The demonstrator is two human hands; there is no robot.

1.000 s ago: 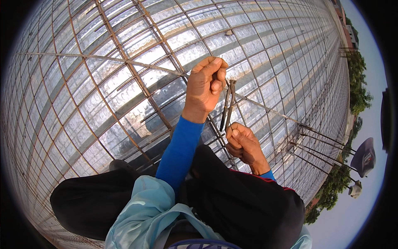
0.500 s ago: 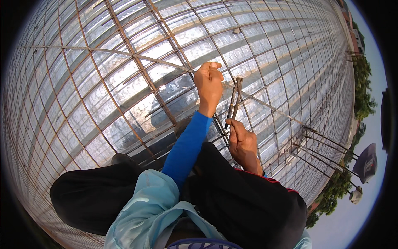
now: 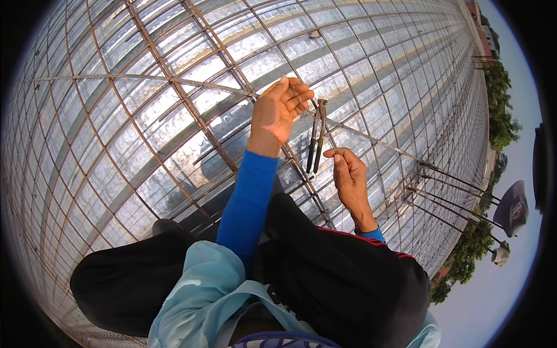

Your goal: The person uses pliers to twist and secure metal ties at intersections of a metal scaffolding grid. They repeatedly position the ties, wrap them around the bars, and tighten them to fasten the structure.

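Observation:
A pair of pincers (image 3: 321, 139) with dark handles lies on the steel bar mesh, jaws pointing away from me, between my two hands. My left hand (image 3: 277, 113) is just left of the jaws, over a bar crossing. Its fingers are loosely bent and apart, with nothing visible in them. Right of the handles, my right hand (image 3: 351, 182) has thumb and forefinger pinched together. What they pinch is too thin to make out. A flat strip (image 3: 217, 87) runs diagonally across the mesh and passes behind my left hand.
Ribbed shiny metal decking (image 3: 180, 139) lies under the mesh. Several bar ends (image 3: 458, 197) stick out at the right, near a dark cap-shaped object (image 3: 512, 209). Trees (image 3: 503, 110) stand past the right edge. My bent knees (image 3: 130, 278) are close below my hands.
My left hand has loosened from a closed fist and turned its palm into view. My right hand has come off the pincers and moved slightly right; the pincers now lie on the mesh.

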